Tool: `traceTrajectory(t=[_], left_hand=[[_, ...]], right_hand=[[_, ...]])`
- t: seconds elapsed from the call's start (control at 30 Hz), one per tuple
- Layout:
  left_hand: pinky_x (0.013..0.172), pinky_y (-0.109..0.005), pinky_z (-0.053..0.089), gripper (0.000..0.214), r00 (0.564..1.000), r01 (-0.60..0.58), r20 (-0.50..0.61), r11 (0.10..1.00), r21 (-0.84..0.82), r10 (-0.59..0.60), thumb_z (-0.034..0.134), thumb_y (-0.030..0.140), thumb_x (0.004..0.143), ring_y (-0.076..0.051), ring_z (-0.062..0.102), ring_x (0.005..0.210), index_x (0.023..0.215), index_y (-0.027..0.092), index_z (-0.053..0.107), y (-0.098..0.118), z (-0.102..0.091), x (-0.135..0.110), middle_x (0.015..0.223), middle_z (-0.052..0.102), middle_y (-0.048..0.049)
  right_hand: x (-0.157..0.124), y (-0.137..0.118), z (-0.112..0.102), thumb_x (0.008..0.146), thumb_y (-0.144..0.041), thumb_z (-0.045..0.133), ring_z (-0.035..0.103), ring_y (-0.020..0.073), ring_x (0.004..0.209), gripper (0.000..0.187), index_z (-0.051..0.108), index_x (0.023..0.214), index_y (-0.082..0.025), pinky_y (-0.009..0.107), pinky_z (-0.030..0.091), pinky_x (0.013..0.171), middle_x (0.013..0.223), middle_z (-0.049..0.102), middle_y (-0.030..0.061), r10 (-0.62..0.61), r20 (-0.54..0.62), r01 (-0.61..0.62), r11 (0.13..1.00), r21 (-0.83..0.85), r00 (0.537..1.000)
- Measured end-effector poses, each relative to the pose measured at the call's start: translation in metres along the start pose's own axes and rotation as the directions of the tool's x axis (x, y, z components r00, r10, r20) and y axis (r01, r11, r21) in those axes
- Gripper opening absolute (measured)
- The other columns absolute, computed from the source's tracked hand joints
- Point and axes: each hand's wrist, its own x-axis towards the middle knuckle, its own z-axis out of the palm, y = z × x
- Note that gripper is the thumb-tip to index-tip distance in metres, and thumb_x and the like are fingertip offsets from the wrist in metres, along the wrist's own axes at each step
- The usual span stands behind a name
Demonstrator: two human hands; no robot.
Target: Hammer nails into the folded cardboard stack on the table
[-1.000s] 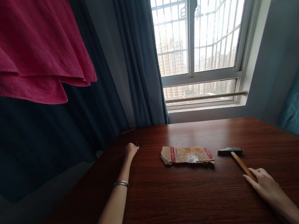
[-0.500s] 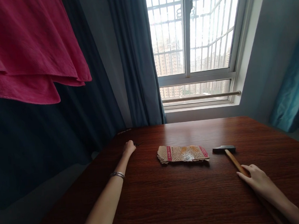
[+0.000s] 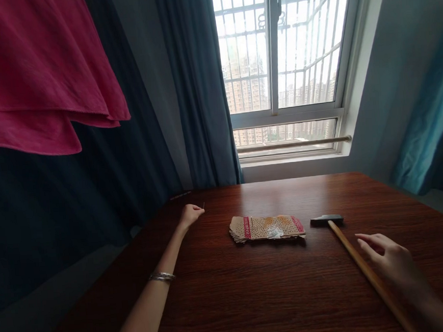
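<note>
Reddish-brown wood-grain table [image 3: 254,291]. Long wooden-handled hammer with dark metal head [image 3: 363,267] laid right of flat speckled cardboard stack [image 3: 262,228]. Right hand [image 3: 390,256], fingers loosely curled, nothing gripped, beside handle. Left hand [image 3: 189,216] left of stack; thin nail-like pin [image 3: 204,205] pinched upright. Step judged: pin handling; steady fingertip hold called for.

Tan cardboard [image 3: 260,228], dotted black, has red-pink bands and orange patches. The hammer [image 3: 361,262] has a dark head and yellowish-brown handle. The counter [image 3: 254,291] is reddish-brown wood grain, the towel [image 3: 38,78] deep pink, the curtain [image 3: 202,96] blue, the bracelet [image 3: 161,277] silver.
</note>
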Motion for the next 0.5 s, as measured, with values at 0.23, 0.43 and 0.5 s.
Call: traceTrajectory(t=[0.23,0.43,0.5], left_hand=[[0.058,-0.022,0.043,0.026,0.94,-0.251,0.073,0.82,-0.514,0.334,0.063,0.036,0.063,-0.014,0.056,0.063,0.072,0.012,0.065,0.079,0.042,-0.081,0.07,0.064,-0.0052],[0.052,-0.021,0.04,0.02,0.876,-0.234,0.156,0.687,-0.688,0.456,0.065,0.034,0.063,-0.012,0.053,0.056,0.065,0.014,0.064,0.103,0.095,-0.138,0.064,0.061,-0.0037],[0.054,-0.022,0.041,0.018,0.861,-0.232,0.173,0.672,-0.703,0.478,0.064,0.033,0.065,-0.013,0.054,0.059,0.066,0.015,0.064,0.101,0.107,-0.15,0.065,0.061,-0.0041]], right_hand=[[-0.002,-0.112,0.037,0.077,-0.041,0.05,0.059,0.0188,0.074,0.033,0.067,0.094,-0.018,0.025,0.047,0.058,0.087,0.065,0.0087,-0.209,0.192,0.103,0.886,0.452,0.959],[0.005,-0.158,0.107,0.07,-0.046,0.058,0.051,0.0118,0.05,0.037,0.07,0.086,-0.015,0.022,0.041,0.04,0.069,0.064,0.0052,-0.215,0.299,-0.062,0.709,0.703,0.93],[0.008,-0.161,0.123,0.067,-0.046,0.062,0.05,0.0108,0.048,0.037,0.07,0.084,-0.014,0.022,0.041,0.039,0.065,0.063,0.004,-0.198,0.326,-0.123,0.653,0.747,0.924]])
